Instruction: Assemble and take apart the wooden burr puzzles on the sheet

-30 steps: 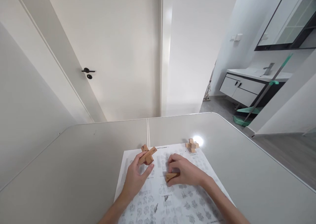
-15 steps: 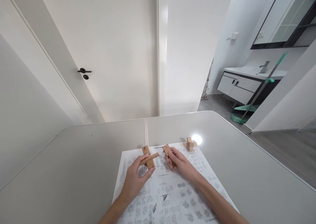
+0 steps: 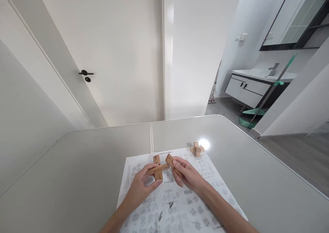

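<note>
My left hand (image 3: 143, 181) is closed on crossed wooden puzzle pieces (image 3: 158, 173), one flat block upright and another lying across it. A dark mark shows on the upright block's top end. Between the thumb and fingers of my right hand (image 3: 189, 173) is a single wooden puzzle piece (image 3: 169, 159), tilted, with a small dark mark near its upper end. Its upper end is close beside the crossbar's right end; I cannot tell whether they touch. Both hands are over a printed sheet (image 3: 164, 188) covered with small grey diagrams.
An assembled wooden burr puzzle (image 3: 197, 149) stands at the sheet's far right corner. The grey table (image 3: 77, 178) has a seam running to its far edge. Beyond are a white door (image 3: 123, 54), a sink cabinet (image 3: 248, 89) and a green dustpan (image 3: 248, 122).
My right hand has brought its piece left, closer to the crossed pieces. My left hand has turned those pieces slightly, so the upright block stands straighter and the crossbar lies flatter.
</note>
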A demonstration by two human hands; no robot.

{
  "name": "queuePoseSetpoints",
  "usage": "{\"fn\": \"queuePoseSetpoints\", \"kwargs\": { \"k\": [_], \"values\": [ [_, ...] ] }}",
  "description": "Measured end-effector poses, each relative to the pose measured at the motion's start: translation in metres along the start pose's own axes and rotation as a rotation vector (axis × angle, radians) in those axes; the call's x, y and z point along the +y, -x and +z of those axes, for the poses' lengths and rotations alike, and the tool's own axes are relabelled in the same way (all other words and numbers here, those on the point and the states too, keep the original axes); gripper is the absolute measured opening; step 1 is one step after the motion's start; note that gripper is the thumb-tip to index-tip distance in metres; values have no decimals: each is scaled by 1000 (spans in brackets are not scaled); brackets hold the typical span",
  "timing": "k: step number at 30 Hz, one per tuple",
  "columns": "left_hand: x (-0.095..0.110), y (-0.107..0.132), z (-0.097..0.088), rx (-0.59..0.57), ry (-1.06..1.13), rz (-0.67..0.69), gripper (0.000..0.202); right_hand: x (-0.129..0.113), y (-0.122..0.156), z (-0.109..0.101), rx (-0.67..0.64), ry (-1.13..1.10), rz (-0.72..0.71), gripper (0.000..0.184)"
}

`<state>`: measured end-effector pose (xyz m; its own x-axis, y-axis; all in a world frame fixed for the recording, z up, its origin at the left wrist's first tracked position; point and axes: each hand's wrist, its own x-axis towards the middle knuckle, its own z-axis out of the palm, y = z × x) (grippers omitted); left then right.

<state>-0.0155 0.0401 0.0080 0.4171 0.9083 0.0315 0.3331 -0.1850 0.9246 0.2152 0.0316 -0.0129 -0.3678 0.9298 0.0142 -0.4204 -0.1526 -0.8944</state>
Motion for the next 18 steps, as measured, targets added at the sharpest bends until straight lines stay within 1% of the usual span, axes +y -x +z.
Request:
{"fn": "queuePoseSetpoints", "kwargs": {
  "k": [4, 7, 10, 14, 18],
  "values": [
    [1, -1, -1, -90, 59, -22, 40, 6, -2, 1, -37, 40, -22, 48],
    [2, -2, -1, -120, 98, -25, 39, 8, -2, 2, -78, 86, -17, 47],
    [4, -1, -2, -145, 127, -29, 39, 8, -1, 3, -77, 105, -13, 47],
    [6, 0, -3, -162, 161, -61, 41, 6, 1, 6, -83, 66, -20, 44],
    [6, 0, -3, -186, 205, -62, 42, 6, 1, 9, -103, -15, -11, 42]
  ]
}}
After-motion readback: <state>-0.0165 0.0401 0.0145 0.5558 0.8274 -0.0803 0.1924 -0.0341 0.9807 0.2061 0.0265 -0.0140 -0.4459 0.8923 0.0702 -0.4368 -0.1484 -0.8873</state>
